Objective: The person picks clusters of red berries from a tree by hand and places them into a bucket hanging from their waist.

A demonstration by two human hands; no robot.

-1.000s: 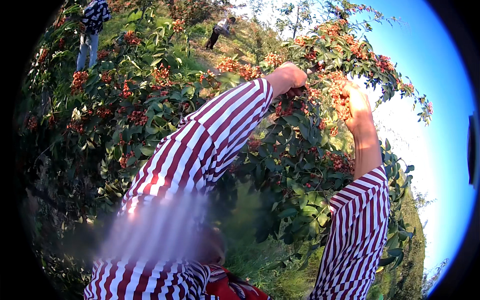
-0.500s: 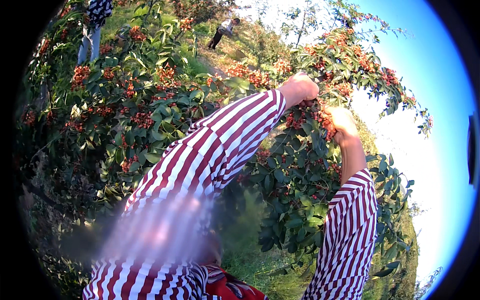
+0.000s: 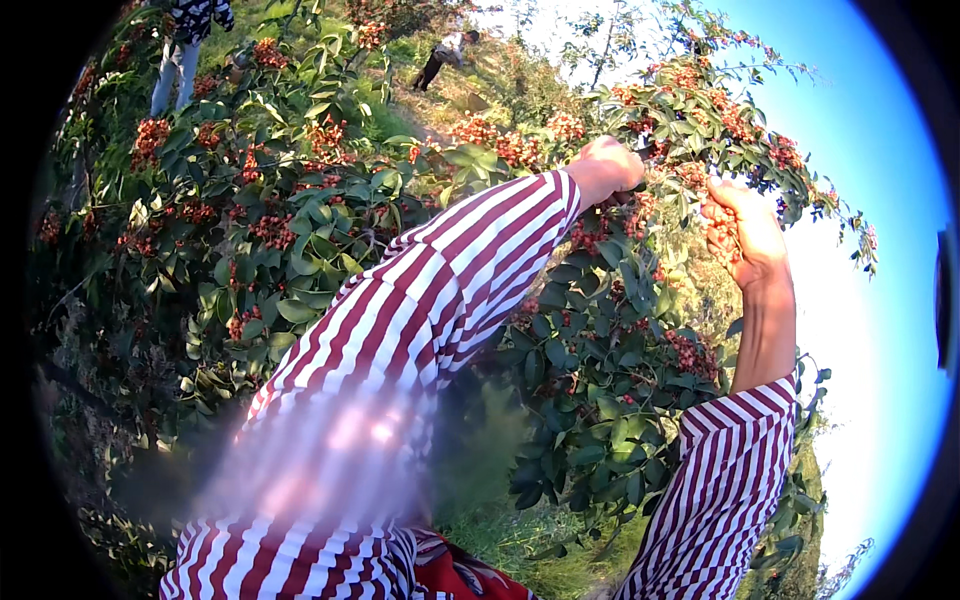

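Note:
My left hand [image 3: 612, 168] reaches up among the leaves as a closed fist, its back toward me. Its fingers are mostly hidden, so what lies inside the grip does not show. Orange-red berry clusters [image 3: 640, 212] hang just below and beside it. To the right, against the bright sky, my right hand [image 3: 758, 228] is raised with its fingers curled round a cluster of orange-red berries [image 3: 722, 236]. A leafy branch [image 3: 700, 125] bearing more berries arches above both hands.
Dense bushes [image 3: 320, 230] with berry clusters fill the left and middle. Lower leaves [image 3: 600, 400] hang between my striped sleeves. One person [image 3: 180, 50] stands at the upper left; another person [image 3: 445, 58] leans on the slope farther back. Grass [image 3: 540, 545] shows below.
My right hand has moved right, away from my left hand, with berries in its grip. My left hand has stayed nearly in place, shifting slightly right.

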